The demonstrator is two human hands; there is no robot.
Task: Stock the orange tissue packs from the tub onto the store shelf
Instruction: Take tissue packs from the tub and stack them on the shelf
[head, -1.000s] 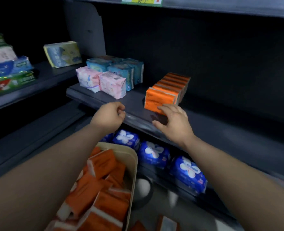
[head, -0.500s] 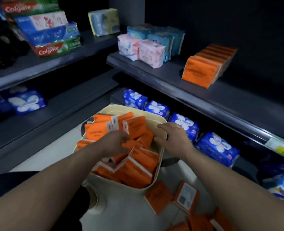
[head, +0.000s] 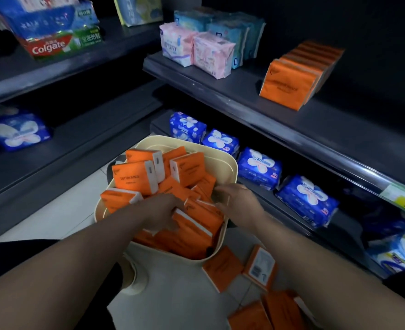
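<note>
L hand (head: 163,211) down in tub (head: 234,170), fingers curled round orange pack (head: 196,219). R hand (head: 240,201) just beside, fingers straight, tips on the packs. Far pack (head: 131,178) beyond L hand reads "COTTON TISSUE". Stocked row (head: 289,83) up-right on shelf (head: 241,89). Colgate boxes (head: 54,44) far up-left. Hands unchanged vs 0.5 s ago.

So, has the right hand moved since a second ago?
Yes. The right hand left the shelf edge beside the orange row and went down to the tub.
</note>
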